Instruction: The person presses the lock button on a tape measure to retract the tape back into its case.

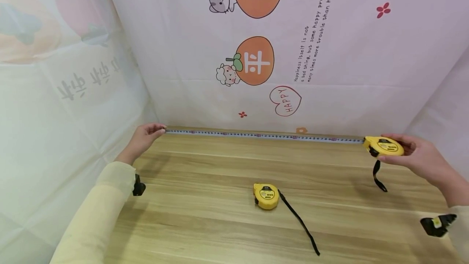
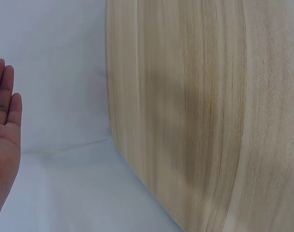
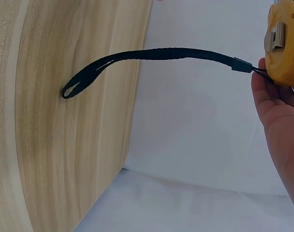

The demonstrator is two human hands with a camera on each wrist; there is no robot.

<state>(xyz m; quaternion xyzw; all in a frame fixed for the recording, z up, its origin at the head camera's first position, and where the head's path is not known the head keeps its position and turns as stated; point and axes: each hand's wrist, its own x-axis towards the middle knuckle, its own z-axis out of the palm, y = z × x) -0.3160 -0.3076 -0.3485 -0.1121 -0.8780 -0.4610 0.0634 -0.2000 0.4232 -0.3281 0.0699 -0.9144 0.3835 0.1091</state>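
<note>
The yellow, rounded-cased tape measure (image 1: 386, 146) is at the far right of the tabletop (image 1: 205, 199), its white metal strip (image 1: 242, 135) with dark numerals drawn out leftward along the back edge. My right hand (image 1: 425, 158) grips the case between thumb and fingers, its black woven strap (image 1: 378, 178) hanging below. My left hand (image 1: 146, 134) pinches the strip's free end between thumb and fingers. I judge that holding both ends makes the strip lie straight and stops it springing back. Whether it touches the wood I cannot tell.

Nearer me, between my arms, a second yellow tape measure (image 1: 266, 197) lies with its thin black cord (image 1: 300, 223) trailing toward my right; set there, it seems out of the strip's way.

The tabletop is pale, streaky wood grain. Behind it hangs whitish-pink cloth (image 1: 183, 52) printed with orange fruits, cartoon animals and lettering; more pale cloth (image 1: 36, 141) closes off my left.
</note>
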